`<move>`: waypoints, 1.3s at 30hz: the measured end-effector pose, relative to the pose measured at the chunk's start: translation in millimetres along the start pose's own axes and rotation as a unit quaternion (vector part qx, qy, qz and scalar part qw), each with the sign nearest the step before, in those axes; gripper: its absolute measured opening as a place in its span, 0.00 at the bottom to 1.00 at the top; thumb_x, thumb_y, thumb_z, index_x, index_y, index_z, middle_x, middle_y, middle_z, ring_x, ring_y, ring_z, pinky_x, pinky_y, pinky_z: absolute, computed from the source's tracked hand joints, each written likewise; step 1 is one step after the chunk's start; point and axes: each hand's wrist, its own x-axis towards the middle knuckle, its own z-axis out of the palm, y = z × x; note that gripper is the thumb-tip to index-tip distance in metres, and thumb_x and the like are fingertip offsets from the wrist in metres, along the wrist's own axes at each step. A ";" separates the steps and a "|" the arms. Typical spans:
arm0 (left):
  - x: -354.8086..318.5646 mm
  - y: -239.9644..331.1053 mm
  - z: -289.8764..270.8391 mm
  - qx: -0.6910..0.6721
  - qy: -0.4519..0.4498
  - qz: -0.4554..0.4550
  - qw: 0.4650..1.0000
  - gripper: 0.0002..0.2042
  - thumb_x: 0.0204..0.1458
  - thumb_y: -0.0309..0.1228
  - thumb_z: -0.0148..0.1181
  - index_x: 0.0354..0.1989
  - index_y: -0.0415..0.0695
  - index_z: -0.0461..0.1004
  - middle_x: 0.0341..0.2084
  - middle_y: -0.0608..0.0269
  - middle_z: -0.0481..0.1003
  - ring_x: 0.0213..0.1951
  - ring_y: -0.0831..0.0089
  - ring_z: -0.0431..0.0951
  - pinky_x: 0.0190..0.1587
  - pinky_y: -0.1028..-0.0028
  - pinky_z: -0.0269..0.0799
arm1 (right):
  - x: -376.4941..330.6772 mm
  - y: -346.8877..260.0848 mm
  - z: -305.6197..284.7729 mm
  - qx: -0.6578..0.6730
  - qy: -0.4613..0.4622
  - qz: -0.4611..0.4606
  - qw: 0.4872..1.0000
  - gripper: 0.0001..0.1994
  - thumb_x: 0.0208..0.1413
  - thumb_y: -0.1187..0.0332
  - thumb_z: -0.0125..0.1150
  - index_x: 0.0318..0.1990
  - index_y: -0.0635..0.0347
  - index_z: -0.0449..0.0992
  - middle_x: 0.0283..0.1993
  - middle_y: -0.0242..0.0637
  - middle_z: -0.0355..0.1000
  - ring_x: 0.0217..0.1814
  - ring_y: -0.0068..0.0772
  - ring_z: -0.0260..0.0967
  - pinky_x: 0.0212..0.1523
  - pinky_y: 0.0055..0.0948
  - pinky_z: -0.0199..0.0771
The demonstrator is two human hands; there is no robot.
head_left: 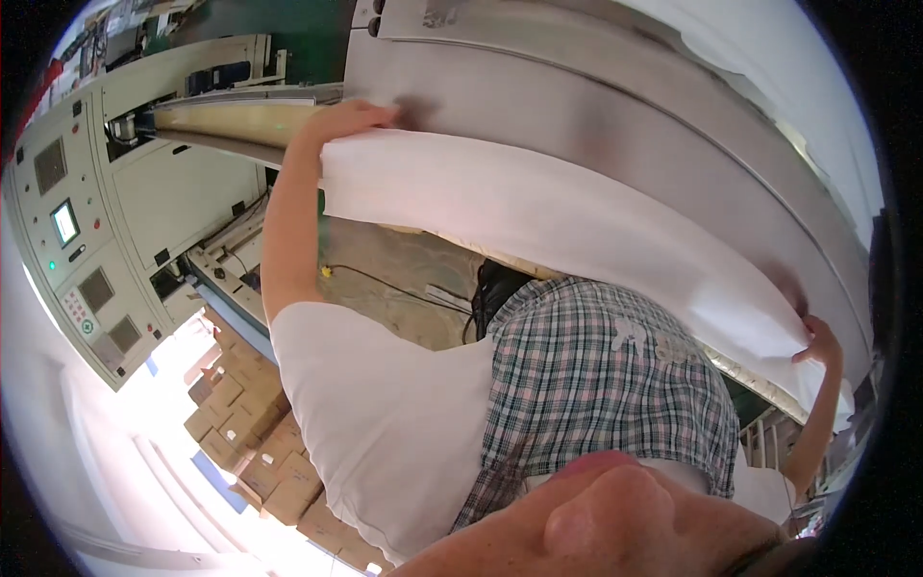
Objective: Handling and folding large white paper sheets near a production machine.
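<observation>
A long white sheet (519, 192) stretches between my two hands, along the near side of a grey metal machine surface (577, 115). My left hand (348, 119) is closed at the sheet's upper left corner, fingertips against the metal; its thumb is hidden. Far to the right, my right hand (819, 344) pinches the sheet near its other end, thumb and fingers on the edge. The sheet's middle hangs in a smooth curve in front of my checked apron (606, 375). Whether the sheet is cloth or paper, I cannot tell.
A pale control cabinet (183, 192) with a small lit screen (64, 222) and buttons stands at the left. A cream roller or beam (231, 123) joins it to the machine. Cardboard boxes (255, 413) are piled lower left. A dark cable (394, 288) lies on the floor.
</observation>
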 end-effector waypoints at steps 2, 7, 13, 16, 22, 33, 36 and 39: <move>0.7 -63.9 14.3 -0.267 -0.024 0.066 0.961 0.32 0.46 0.61 0.44 0.48 0.45 0.69 0.46 0.55 0.69 0.48 0.66 0.68 0.52 0.70 0.60 | 7.9 2.6 -5.8 -0.035 0.005 -0.009 0.999 0.38 0.06 0.70 0.73 0.41 0.60 0.70 0.39 0.38 0.69 0.43 0.38 0.65 0.47 0.31 0.64; -8.1 -69.5 65.5 -0.565 0.053 0.280 0.774 0.30 0.48 0.49 0.52 0.57 0.47 0.59 0.44 0.57 0.69 0.48 0.69 0.66 0.52 0.70 0.60 | 3.9 -3.5 -1.7 0.018 0.030 -0.007 0.999 0.35 0.08 0.71 0.73 0.38 0.61 0.71 0.37 0.38 0.69 0.42 0.37 0.65 0.46 0.31 0.64; 0.1 -83.7 62.9 -0.418 0.228 0.207 0.854 0.32 0.43 0.27 0.62 0.59 0.46 0.55 0.43 0.63 0.67 0.43 0.74 0.67 0.47 0.75 0.64 | 7.3 -27.3 3.5 -0.013 0.019 -0.033 0.999 0.36 0.10 0.70 0.74 0.40 0.62 0.71 0.39 0.40 0.69 0.44 0.39 0.65 0.48 0.31 0.64; 4.8 -138.6 32.5 -0.295 0.404 0.041 0.865 0.28 0.44 0.33 0.62 0.53 0.37 0.59 0.36 0.60 0.71 0.37 0.74 0.69 0.41 0.74 0.66 | 11.2 -107.4 15.2 -0.030 0.029 -0.122 0.992 0.34 0.14 0.68 0.74 0.40 0.61 0.70 0.39 0.40 0.70 0.42 0.39 0.66 0.45 0.33 0.65; -33.4 -121.8 25.2 -0.087 0.670 0.124 0.727 0.19 0.49 0.30 0.56 0.50 0.38 0.64 0.43 0.55 0.70 0.45 0.69 0.69 0.48 0.71 0.65 | 73.9 -313.1 44.4 -0.067 -0.020 -0.325 0.943 0.34 0.32 0.42 0.64 0.36 0.66 0.70 0.37 0.46 0.68 0.40 0.44 0.65 0.40 0.38 0.64; -27.6 242.7 153.7 0.126 -0.049 0.485 0.864 0.35 0.33 0.42 0.67 0.52 0.40 0.62 0.48 0.51 0.66 0.50 0.59 0.65 0.53 0.68 0.60 | 44.3 -215.1 27.0 0.132 -0.064 -0.143 0.979 0.31 0.51 0.37 0.38 0.44 0.54 0.73 0.41 0.33 0.70 0.41 0.26 0.63 0.46 0.33 0.61; -30.1 298.2 181.0 0.151 -0.154 0.495 0.841 0.35 0.34 0.43 0.66 0.52 0.39 0.62 0.48 0.50 0.66 0.50 0.60 0.66 0.52 0.68 0.60 | -10.6 -141.2 23.6 0.102 0.019 -0.035 0.994 0.31 0.50 0.36 0.36 0.40 0.51 0.76 0.44 0.34 0.71 0.43 0.29 0.66 0.45 0.33 0.62; -33.1 350.0 208.3 0.158 -0.227 0.502 0.819 0.36 0.35 0.44 0.65 0.54 0.39 0.60 0.49 0.50 0.66 0.51 0.61 0.65 0.53 0.69 0.60 | -16.7 -88.7 22.2 0.101 0.028 -0.014 0.994 0.31 0.50 0.35 0.36 0.38 0.51 0.77 0.43 0.34 0.72 0.43 0.31 0.67 0.45 0.33 0.63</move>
